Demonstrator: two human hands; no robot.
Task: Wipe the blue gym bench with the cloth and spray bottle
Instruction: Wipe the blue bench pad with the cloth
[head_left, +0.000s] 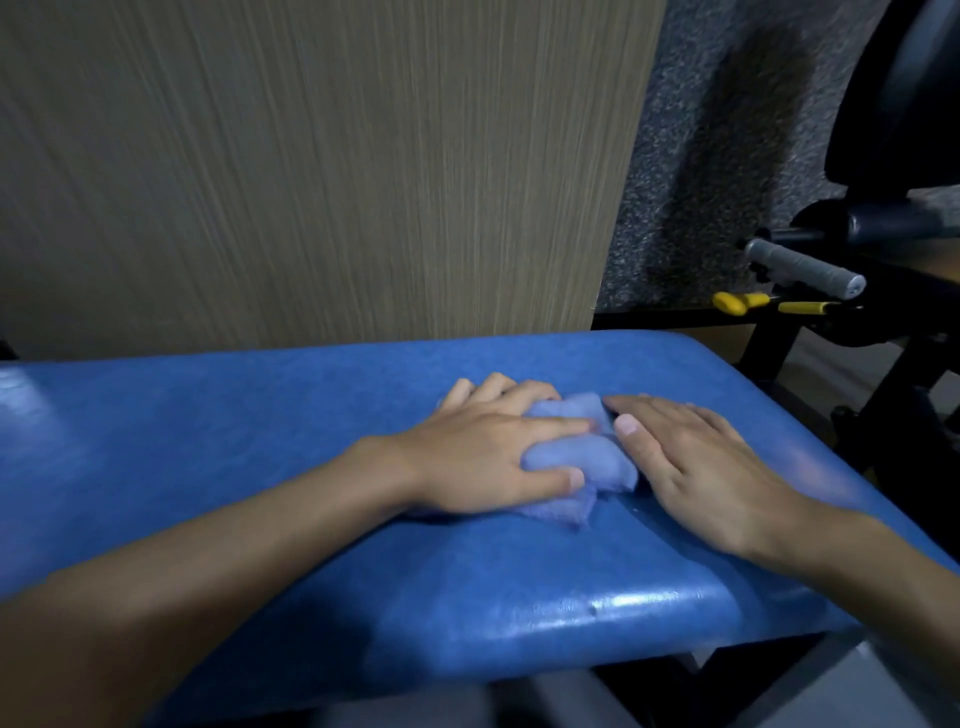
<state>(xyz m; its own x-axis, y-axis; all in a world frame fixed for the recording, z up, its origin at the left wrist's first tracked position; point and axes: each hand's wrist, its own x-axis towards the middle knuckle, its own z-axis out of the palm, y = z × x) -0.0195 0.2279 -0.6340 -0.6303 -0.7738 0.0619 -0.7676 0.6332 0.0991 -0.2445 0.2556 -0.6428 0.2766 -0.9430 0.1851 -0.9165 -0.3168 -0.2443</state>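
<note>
Head view. Grips bunched cloth (576, 460) in left hand (488, 452); lays right hand (691, 462) flat, fingers straight, against cloth's right side; has most of worktop (208, 441) lengthwise to left.

Crumpled pale-blue cloth (577, 460), seemingly folded over itself, on the glossy blue bench (208, 441), right of centre

The bench (208, 441) is lying bare toward its left end. A panel (311, 156) is standing behind its far edge, a grey handle (802, 269) jutting beyond the right corner
</note>
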